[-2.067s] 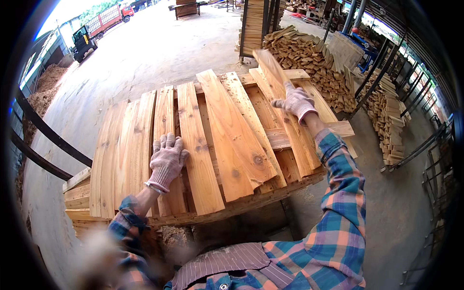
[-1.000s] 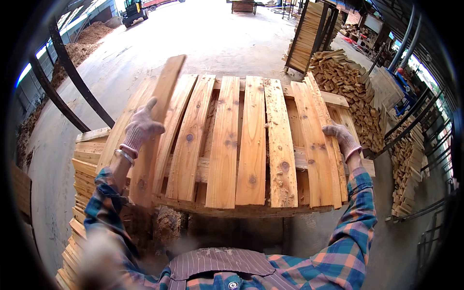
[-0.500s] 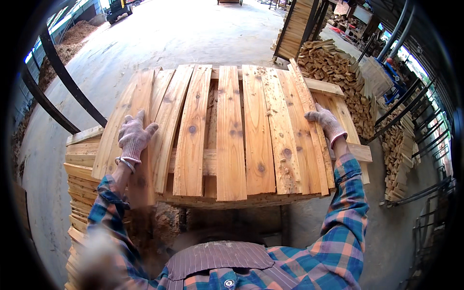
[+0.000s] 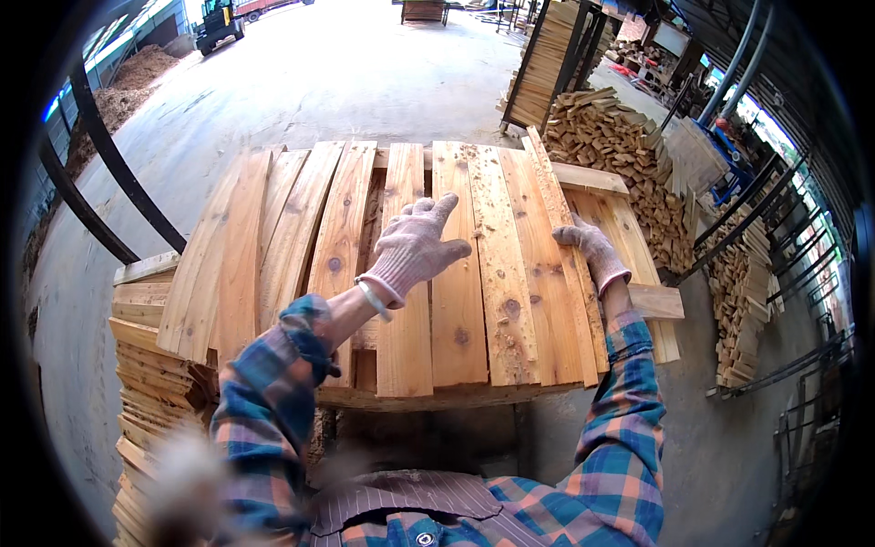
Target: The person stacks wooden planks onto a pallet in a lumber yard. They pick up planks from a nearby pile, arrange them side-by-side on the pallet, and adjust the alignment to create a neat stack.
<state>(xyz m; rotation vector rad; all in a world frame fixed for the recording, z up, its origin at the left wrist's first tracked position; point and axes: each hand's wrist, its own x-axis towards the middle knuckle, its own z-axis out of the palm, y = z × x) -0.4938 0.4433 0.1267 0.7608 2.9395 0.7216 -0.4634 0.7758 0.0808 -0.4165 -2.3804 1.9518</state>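
Several pale, knotty wooden boards lie side by side across a stack in front of me. My left hand (image 4: 416, 244), in a dusty knit glove, hovers over the middle boards with its fingers spread and nothing in it. Beneath it runs a middle board (image 4: 406, 337). My right hand (image 4: 594, 252), gloved too, grips a narrow wooden board (image 4: 567, 264) near the right side of the row; its fingertips are partly hidden. That narrow board sits tilted on edge against the flat board beside it. Wood chips cling to a rough board (image 4: 506, 292) left of it.
Crosswise slats (image 4: 656, 302) stick out beneath the boards on the right. A tall wood stack (image 4: 146, 365) stands at my left, near dark metal posts (image 4: 114, 173). Heaped wood pieces (image 4: 611, 137) lie at the far right. A vehicle (image 4: 219, 23) stands far back on the concrete floor.
My left hand has left the boards at the left side and swung right over the middle ones. My right hand still holds the narrow board. The whole view has shifted slightly.
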